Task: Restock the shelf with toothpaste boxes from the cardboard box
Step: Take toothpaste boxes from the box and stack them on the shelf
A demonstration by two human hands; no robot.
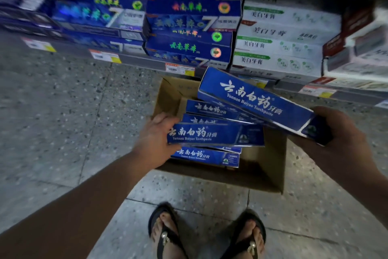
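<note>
Gripping 1 toothpaste box (216,135) w/ L hand (154,136), tilted box (252,99) w/ R hand (339,130), over cardboard box (273,166) w/ ~4 more.

Only 1 view: wide-angle head cam, facing fwd & steeply down, close over open brown cardboard box (273,160) on grey speckled floor (63,112), grey metal shelf (136,58) just ahead.
</note>
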